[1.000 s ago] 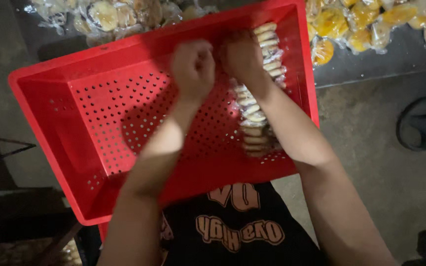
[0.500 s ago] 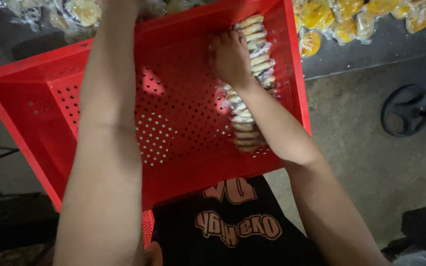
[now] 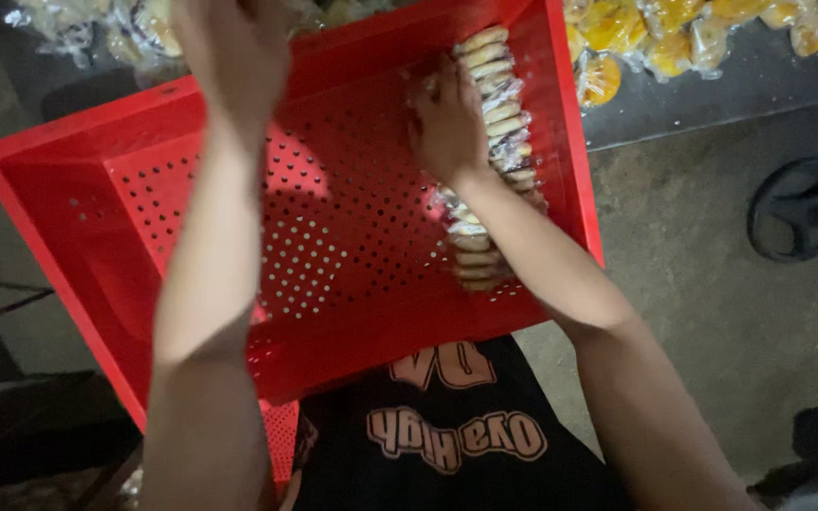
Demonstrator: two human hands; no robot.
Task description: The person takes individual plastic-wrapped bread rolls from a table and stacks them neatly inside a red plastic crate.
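**Right hand on pastry row in red crate, left hand raised toward wrapped stock**

Right hand [image 3: 447, 128], upper centre of frame: fingers curled down over the row of wrapped pastries [image 3: 494, 151], pressing or steadying the top end; nothing visibly lifted. Left hand [image 3: 234, 52], upper left, blurred, reaching over the crate's far edge toward the pile of wrapped pastries [image 3: 134, 28] on the dark surface; can't tell whether it is open or gripping anything.

The row stands on edge, packed tight along the crate's right wall, running from the upper rim down to centre right. Only this one row is inside.

Red crate [image 3: 78, 218]: perforated floor and walls, tilted toward the person, filling the middle of the frame, otherwise bare. Below it, bottom centre, part of a second red crate [image 3: 281, 440] shows beside the black shirt [image 3: 447, 426].

Risks, as a judgement: the row leans only on the wall and the right hand; letting go on the tilted floor could topple it like dominoes. Pressing too hard could crush soft pastries or split the wrappers. The left arm crossing the rim could knock the crate.

Upper right: yellow wrapped pastries [image 3: 655, 28] on the dark surface. Right edge: black round stand [image 3: 797, 218] on the concrete floor [image 3: 712, 312].
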